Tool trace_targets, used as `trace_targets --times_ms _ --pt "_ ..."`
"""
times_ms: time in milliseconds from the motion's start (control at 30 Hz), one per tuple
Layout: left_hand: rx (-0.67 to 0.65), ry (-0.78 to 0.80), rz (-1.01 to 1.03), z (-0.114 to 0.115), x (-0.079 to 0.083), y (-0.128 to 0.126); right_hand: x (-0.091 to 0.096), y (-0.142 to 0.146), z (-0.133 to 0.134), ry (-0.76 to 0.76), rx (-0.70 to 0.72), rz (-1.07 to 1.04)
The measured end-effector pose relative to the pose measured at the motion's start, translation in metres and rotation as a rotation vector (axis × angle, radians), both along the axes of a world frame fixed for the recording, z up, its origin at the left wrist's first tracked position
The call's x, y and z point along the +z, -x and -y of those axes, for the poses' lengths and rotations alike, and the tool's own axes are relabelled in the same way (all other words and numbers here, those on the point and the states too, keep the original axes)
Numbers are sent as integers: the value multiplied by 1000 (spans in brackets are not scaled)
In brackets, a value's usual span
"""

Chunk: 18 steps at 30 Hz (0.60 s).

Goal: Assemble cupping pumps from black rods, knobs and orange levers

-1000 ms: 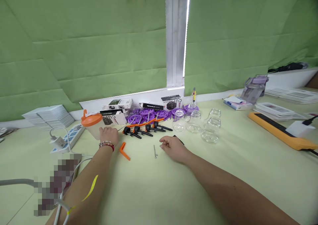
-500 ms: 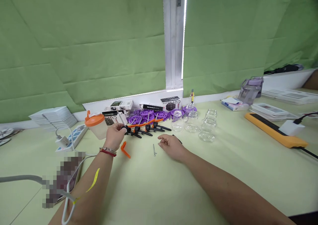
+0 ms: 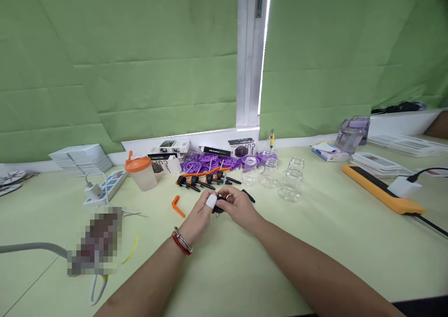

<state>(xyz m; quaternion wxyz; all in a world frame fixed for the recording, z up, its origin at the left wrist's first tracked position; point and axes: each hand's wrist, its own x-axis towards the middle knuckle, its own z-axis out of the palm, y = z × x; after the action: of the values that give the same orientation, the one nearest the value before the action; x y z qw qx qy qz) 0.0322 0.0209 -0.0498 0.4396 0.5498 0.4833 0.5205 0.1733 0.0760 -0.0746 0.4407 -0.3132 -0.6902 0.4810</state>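
Black dropper cap (image 3: pixel 217 204) sat pinched between both my hands, low over the table's middle, just in front of the row of other droppers (image 3: pixel 205 182). My left hand (image 3: pixel 200 213) closed on it from the left, one fingertip wrapped in a white cover; my right hand (image 3: pixel 240 208) gripped it from the right. So much of it was hidden by my fingers that I could not tell which way its long axis ran or where its tip pointed. What showed was small, dark and rounded.

Beneath lay a pale yellow-green table (image 3: pixel 245 270), with green cloth hung across the wall behind. An orange bent piece (image 3: pixel 177 206) lay to the left, clear glass jars (image 3: pixel 280 179) to the right, purple discs (image 3: pixel 210 162) beyond, and an orange-lidded cup (image 3: pixel 141 171) stood further left.
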Motion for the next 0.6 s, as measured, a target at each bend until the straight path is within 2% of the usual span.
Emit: trace_targets --times_ms 100,167,300,400,433,500,567,600 --pt "-145 -138 -170 5 1 1 5 -1 3 -3 -10 -20" --pt "-139 -164 -210 4 0 -1 10 -4 5 -80 -6 20" --pt "70 -152 -259 -2 -2 2 13 -6 10 -263 86 91" --pt "169 -127 -258 -11 -2 18 9 -4 11 -342 157 126" --pt "247 -125 -252 -15 -3 27 6 -4 11 -343 164 140" --pt "490 -84 -236 -24 -6 48 2 -3 10 -336 154 175" --pt "732 57 -183 -32 -11 69 -1 -4 8 -339 129 207" --pt "760 93 -174 -36 -15 78 -2 -4 7 -344 120 223"
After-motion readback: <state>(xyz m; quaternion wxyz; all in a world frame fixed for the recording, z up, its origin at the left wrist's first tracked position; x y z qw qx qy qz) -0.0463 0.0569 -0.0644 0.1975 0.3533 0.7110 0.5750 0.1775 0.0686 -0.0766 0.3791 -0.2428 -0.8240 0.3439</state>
